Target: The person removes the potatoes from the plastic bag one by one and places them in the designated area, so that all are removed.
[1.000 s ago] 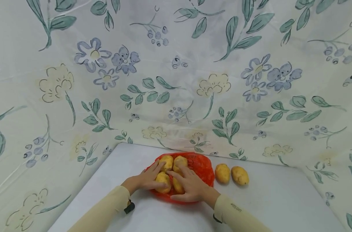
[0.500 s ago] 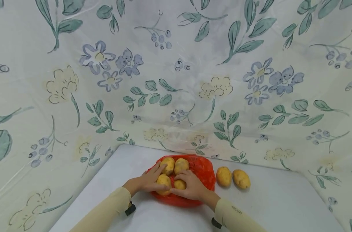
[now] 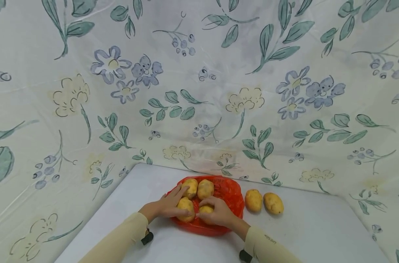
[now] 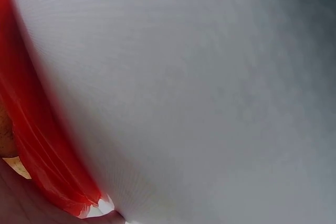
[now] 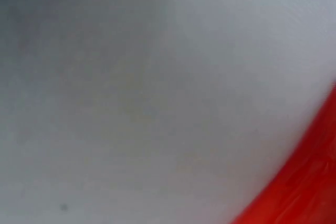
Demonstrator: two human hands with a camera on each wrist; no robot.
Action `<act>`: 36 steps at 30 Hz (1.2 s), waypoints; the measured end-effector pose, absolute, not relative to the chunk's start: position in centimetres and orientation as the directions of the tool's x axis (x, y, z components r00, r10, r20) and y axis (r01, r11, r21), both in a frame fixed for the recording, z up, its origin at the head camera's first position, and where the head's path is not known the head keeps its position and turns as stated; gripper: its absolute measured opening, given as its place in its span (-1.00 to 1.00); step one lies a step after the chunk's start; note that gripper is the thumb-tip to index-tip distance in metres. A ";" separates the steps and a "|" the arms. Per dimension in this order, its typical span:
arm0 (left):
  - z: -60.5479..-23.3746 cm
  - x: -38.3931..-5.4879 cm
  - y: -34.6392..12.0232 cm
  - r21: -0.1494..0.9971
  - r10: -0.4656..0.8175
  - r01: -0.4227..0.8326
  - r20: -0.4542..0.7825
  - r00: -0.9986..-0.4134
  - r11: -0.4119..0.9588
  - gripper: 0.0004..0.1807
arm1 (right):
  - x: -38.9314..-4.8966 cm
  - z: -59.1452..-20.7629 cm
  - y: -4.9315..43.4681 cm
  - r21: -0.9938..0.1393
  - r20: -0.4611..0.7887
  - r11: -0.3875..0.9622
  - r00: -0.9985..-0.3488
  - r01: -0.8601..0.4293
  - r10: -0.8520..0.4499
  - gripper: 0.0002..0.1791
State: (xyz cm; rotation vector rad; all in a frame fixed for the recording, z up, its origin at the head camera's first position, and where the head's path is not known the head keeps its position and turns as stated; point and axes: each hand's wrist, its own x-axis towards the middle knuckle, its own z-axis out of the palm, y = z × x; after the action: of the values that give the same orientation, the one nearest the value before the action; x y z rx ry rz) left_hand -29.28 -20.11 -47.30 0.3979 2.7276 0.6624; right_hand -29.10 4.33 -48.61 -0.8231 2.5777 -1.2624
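Observation:
In the head view, a red plastic bag [image 3: 230,193] lies spread on the white table with several yellow potatoes on it. My right hand [image 3: 221,213] grips the front right potato [image 3: 206,209], its fingers bent over the far side and the thumb in front. My left hand [image 3: 169,205] rests along the bag's left side, fingers stretched toward the back left potato [image 3: 190,187] and thumb across the front left potato [image 3: 185,205]. A back right potato [image 3: 205,189] lies untouched. The left wrist view shows the bag's red edge [image 4: 37,124] beside part of that palm [image 4: 26,203].
To the right of the bag, two loose potatoes, one nearer [image 3: 253,200] and one farther out [image 3: 273,203], lie on the white table [image 3: 304,226]. A flower-printed cloth [image 3: 199,91] hangs behind and along the sides. The right wrist view holds mostly tabletop, with red bag [image 5: 310,182] at lower right.
My right hand has drawn back from over the back right potato and curled its fingers round the front right one. The left hand stays nearly in place. The head view has shifted slightly.

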 end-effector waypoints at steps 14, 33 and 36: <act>-47.3 -29.2 -20.0 0.472 0.333 0.196 -0.226 -0.916 0.860 0.23 | -29.3 -49.2 5.2 -0.831 -0.075 0.501 -0.843 -0.243 -0.533 -0.45; -47.3 -29.2 -20.1 0.477 0.332 0.198 -0.216 -0.918 0.856 0.21 | -28.7 -49.3 5.3 -0.802 -0.130 0.540 -0.807 -0.256 -0.576 -0.35; -47.2 -29.2 -20.0 0.475 0.328 0.194 -0.218 -0.919 0.858 0.20 | -28.6 -49.4 5.4 -0.759 -0.072 0.560 -0.812 -0.333 -0.580 -0.30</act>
State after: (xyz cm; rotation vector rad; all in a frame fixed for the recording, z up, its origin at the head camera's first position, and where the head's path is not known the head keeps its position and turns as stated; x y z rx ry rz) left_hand -29.18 -20.00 -47.17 0.3947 2.7415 0.6565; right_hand -28.60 5.44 -49.43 -0.7506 2.4834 -1.1108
